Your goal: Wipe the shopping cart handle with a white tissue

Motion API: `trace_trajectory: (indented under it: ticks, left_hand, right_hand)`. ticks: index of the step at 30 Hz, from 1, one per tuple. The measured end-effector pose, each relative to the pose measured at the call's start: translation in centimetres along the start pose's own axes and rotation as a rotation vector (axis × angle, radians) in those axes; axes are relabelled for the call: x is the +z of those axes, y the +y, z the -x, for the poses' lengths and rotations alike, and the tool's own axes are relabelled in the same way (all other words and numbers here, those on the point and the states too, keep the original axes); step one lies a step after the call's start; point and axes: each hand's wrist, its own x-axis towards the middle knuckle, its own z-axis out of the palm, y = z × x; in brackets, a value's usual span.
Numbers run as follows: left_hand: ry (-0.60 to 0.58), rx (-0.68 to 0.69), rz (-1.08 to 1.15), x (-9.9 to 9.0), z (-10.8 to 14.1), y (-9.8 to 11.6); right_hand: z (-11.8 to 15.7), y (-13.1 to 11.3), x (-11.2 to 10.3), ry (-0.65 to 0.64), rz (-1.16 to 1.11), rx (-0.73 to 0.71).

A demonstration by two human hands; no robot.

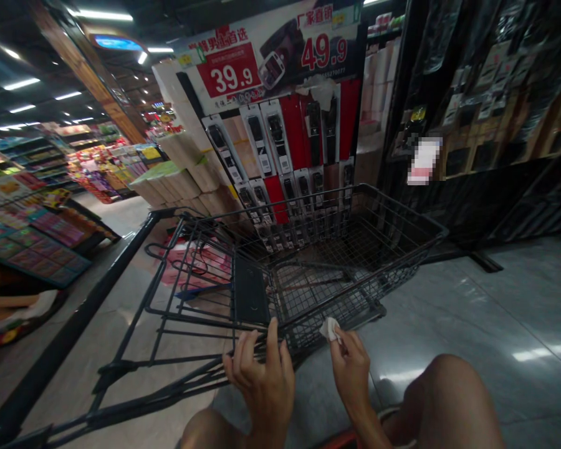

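Observation:
A dark wire shopping cart (303, 299) stands directly before me, its basket bare inside. My left hand (262, 371) is at the cart's near side rail, fingers apart and slightly bent, the index finger pointing up; it seems to touch the wires. Between the thumb and fingers of my right hand (350, 362) is a crumpled white tissue (330, 328), pinched just outside the near side of the basket. Whether the tissue touches the wires I cannot tell.
The cart's push bar (81, 312) runs along the left. Behind the basket stands a rack of packaged belts (275, 134) under a price sign (271, 59). Stacked paper packs (168, 181) flank it. My bent knee (449, 399) is at lower right, above the tiled floor (518, 312).

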Motion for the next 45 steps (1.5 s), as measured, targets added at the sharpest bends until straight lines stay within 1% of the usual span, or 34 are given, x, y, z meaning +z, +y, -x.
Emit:
trace_trajectory:
  ticks: [2, 5, 7, 8, 11, 13, 17, 19, 21, 23, 28, 31, 33, 36, 39, 41, 45]
  left_hand:
    - [-0.029, 0.026, 0.035, 0.1, -0.1, 0.8]
    - [-0.08, 0.075, 0.061, 0.7, -0.1, 1.7]
    - [-0.053, 0.111, 0.04, 1.4, 0.0, 1.8]
    - [-0.02, 0.121, 0.021, 1.7, 0.0, 1.8]
    - [0.09, 0.155, -0.04, 2.8, 0.2, 1.3]
    - [0.136, 0.17, -0.063, 3.4, 0.3, 1.0]
    - [0.135, 0.172, -0.064, 3.7, 0.5, 0.7]
    - [0.123, 0.168, -0.061, 3.7, 0.5, 0.7]
    - [0.127, 0.165, -0.052, 3.5, 0.4, 0.8]
    - [0.124, 0.154, -0.039, 3.4, 0.4, 0.9]
    - [0.085, 0.123, -0.008, 3.0, 0.3, 1.1]
    - [0.062, 0.103, 0.012, 2.8, 0.4, 1.2]
    - [0.048, 0.096, 0.021, 2.8, 0.4, 1.2]
    - [0.042, 0.096, 0.025, 2.7, 0.5, 1.2]
    - [0.051, 0.097, 0.016, 2.7, 0.4, 1.2]
    - [0.063, 0.097, 0.016, 2.8, 0.2, 1.2]
    - [0.107, 0.089, 0.023, 3.2, 0.0, 1.3]
  right_hand:
    - [-0.5, -0.4, 0.1, -0.012, -0.012, 0.013]
    - [-1.2, -0.7, 0.7, -0.075, -0.009, 0.069]
    - [-1.4, -0.6, 1.3, -0.097, -0.028, 0.135]
    - [-1.4, -0.5, 1.6, -0.1, -0.054, 0.174]
    - [-1.1, -0.1, 2.2, -0.093, -0.177, 0.296]
    - [-0.7, 0.2, 2.6, -0.091, -0.273, 0.363]
    - [-0.4, 0.5, 3.0, -0.131, -0.48, 0.454]
    - [-0.5, 0.2, 2.9, -0.156, -0.535, 0.475]
    - [-0.8, -0.5, 2.6, -0.161, -0.524, 0.455]
    - [-1.2, -1.6, 2.2, -0.173, -0.479, 0.401]
    - [-2.3, -4.7, 1.5, -0.271, -0.395, 0.261]
    - [-2.7, -5.8, 1.3, -0.285, -0.296, 0.146]
    - [-2.9, -6.1, 1.3, -0.279, -0.253, 0.097]
    - [-2.9, -6.2, 1.4, -0.255, -0.208, 0.062]
    - [-2.7, -5.7, 1.7, -0.221, -0.142, 0.029]
    - [-2.5, -5.0, 1.8, -0.212, -0.124, 0.036]
    - [-2.1, -2.8, 2.0, -0.227, -0.113, 0.095]
